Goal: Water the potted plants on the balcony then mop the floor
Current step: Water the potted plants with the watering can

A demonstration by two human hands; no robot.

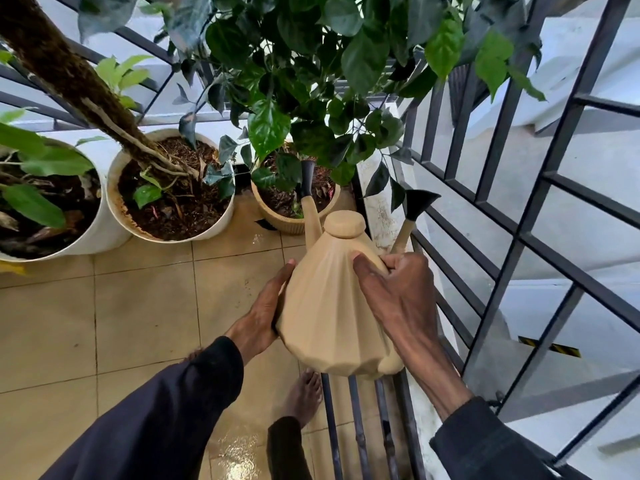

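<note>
Now left hand (pixel 265 315) flat against can (pixel 332 306), fingers spread; right hand (pixel 394 292) wrapped on its handle side, spout (pixel 306 195) over small pot (pixel 294 209); risk: overtilt floods soil onto wet tiles (pixel 138 306), bare foot (pixel 301 396) slips.
</note>
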